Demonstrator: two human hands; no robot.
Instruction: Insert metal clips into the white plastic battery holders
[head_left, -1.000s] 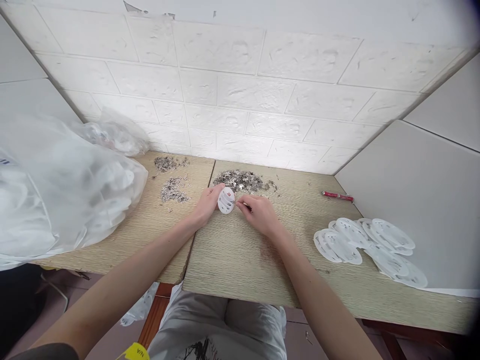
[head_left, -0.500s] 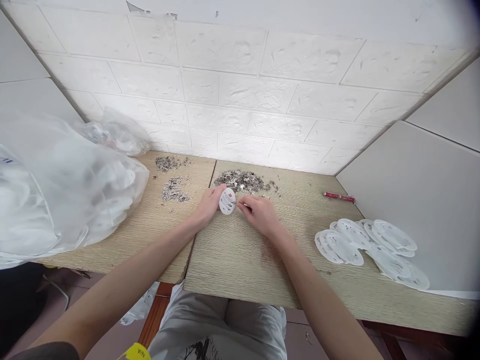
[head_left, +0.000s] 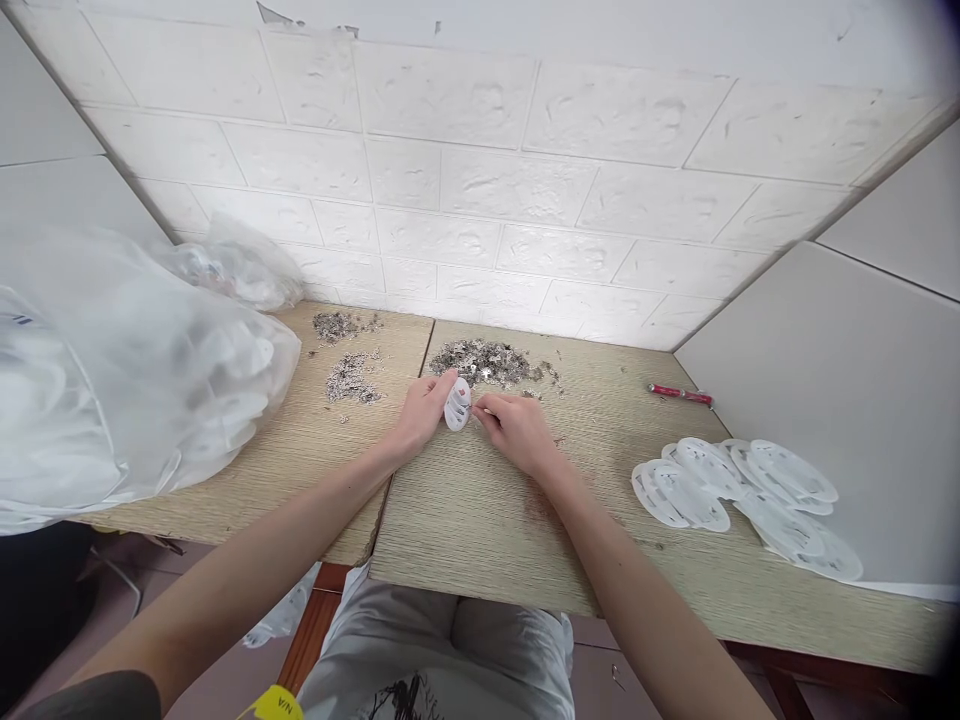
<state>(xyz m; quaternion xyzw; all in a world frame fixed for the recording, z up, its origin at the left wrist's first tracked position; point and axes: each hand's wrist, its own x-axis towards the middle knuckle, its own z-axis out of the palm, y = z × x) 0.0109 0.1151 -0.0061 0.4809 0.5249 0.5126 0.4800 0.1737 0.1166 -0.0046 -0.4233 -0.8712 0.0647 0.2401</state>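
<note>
My left hand (head_left: 424, 408) grips a small white plastic disc (head_left: 457, 408) by its left edge, thumb on top. The disc is tilted up toward me and shows slots, metal bits and a small red patch. At its right edge my right hand (head_left: 511, 426) is pinched, with fingertips against a tiny metal piece that is too small to make out fully. Just behind the hands lies a heap of small metal pieces (head_left: 486, 362) on the wooden table (head_left: 480, 520).
Two smaller piles of metal parts (head_left: 351, 380) lie on the left. A big clear bag of white plastic parts (head_left: 195, 400) fills the left side, with a smaller bag (head_left: 236, 270) behind. Stacked white discs (head_left: 701, 490) and a red-handled tool (head_left: 680, 394) lie at right.
The disc has turned slightly in my left hand and now looks narrower. My right hand stays pinched at its right edge.
</note>
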